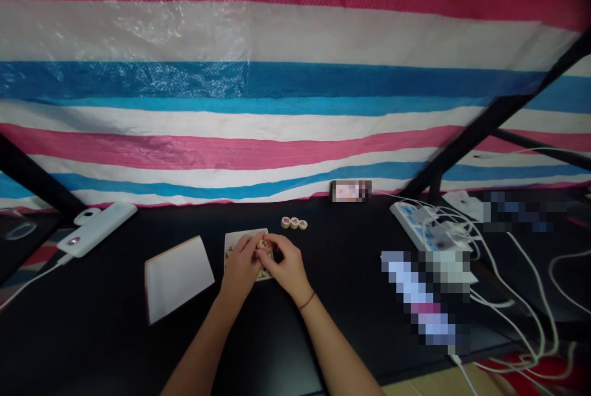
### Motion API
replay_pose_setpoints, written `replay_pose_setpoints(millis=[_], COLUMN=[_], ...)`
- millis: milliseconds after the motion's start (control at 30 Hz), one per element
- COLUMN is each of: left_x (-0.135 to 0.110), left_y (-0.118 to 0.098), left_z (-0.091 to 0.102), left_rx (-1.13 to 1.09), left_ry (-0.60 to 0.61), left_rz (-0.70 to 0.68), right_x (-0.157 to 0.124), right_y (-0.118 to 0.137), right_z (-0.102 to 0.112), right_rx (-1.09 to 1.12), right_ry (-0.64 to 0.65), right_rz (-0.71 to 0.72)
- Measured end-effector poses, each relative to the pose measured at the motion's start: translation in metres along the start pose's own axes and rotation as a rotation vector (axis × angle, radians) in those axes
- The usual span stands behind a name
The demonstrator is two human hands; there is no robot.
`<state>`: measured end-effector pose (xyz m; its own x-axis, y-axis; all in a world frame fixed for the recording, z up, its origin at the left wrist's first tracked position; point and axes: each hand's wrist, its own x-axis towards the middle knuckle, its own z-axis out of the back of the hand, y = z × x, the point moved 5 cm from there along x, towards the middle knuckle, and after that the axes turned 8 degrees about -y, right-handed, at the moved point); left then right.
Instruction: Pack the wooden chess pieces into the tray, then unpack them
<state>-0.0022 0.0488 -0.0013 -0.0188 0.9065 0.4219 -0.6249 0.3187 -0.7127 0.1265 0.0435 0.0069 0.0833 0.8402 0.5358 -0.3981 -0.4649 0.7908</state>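
A small white box (pixel 233 238) of round Chinese chess pieces (pixel 264 273) sits on the black table, with both my hands over it. Its middle is mostly covered by my fingers. My right hand (pixel 287 262), a thin red string round its wrist, pinches a Chinese chess piece (pixel 263 244) with a red character between thumb and fingers. Beside it my left hand (pixel 241 264) is closed, its fingers together and bent into the box; what its fingertips grip is hidden. Just beyond the box, three Chinese chess pieces (pixel 294 223) lie in a row with red characters up.
A white box lid (pixel 179 279) lies left of the box. A white power strip (pixel 98 230) is at the far left. On the right are another power strip (pixel 410 225) with tangled cables and a blurred-out device (pixel 422 303). Striped sheeting (pixel 258 156) hangs behind the table.
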Motion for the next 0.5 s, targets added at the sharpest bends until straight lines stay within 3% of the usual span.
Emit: replay_pose_setpoints(millis=[133,233,333,400,500], left_x=[-0.003,-0.003,-0.002,-0.001,0.0], left_y=[-0.005,-0.008,-0.006,-0.003,0.001], left_z=[-0.001,0.0,0.0,0.001,0.002], left_rx=[0.043,0.062,0.031,-0.013,-0.064], left_ry=[-0.022,-0.039,-0.013,0.002,-0.001], left_rz=[-0.072,-0.067,0.01,0.065,0.088], right_x=[0.003,0.014,0.021,0.023,0.025], right_y=[0.001,-0.021,-0.054,-0.074,-0.089], right_z=[0.002,0.032,0.068,0.078,0.077], right_rx=[0.021,-0.116,-0.375,-0.456,-0.523], right_ry=[-0.052,-0.249,-0.452,-0.408,-0.287], right_rz=[0.007,-0.013,-0.129,-0.17,-0.173])
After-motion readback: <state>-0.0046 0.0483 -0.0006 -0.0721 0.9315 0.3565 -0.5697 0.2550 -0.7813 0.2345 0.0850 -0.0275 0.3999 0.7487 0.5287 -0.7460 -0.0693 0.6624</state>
